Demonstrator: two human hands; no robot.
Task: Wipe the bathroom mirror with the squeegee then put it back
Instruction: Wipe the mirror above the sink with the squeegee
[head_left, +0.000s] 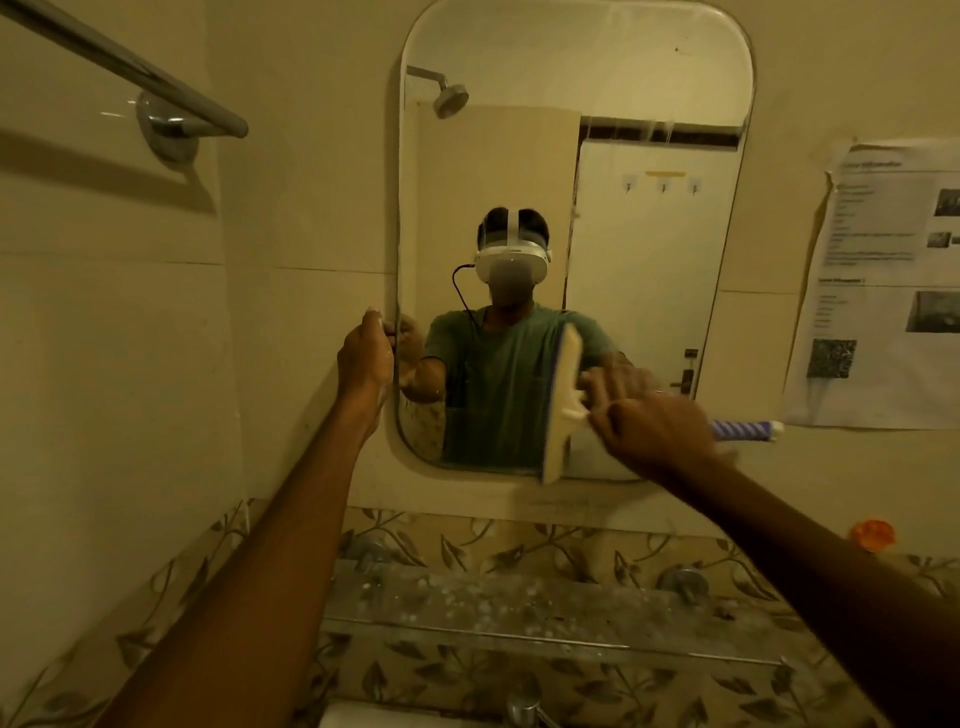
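Observation:
A tall mirror (571, 78) with rounded corners hangs on the tiled wall ahead. My right hand (660, 431) grips the squeegee (563, 405) by its handle. The white blade stands nearly upright against the lower middle of the glass, its bottom end at the mirror's lower edge. The blue and white striped end of the handle sticks out to the right of my fist. My left hand (366, 358) holds the mirror's left edge, fingers curled around the rim. The mirror reflects a person in a green shirt and both hands.
A glass shelf (467, 603) on metal brackets runs below the mirror, and a tap (524, 709) shows at the bottom edge. A chrome towel bar (156, 78) juts from the wall at upper left. Printed sheets (883, 280) hang at right above an orange hook (872, 535).

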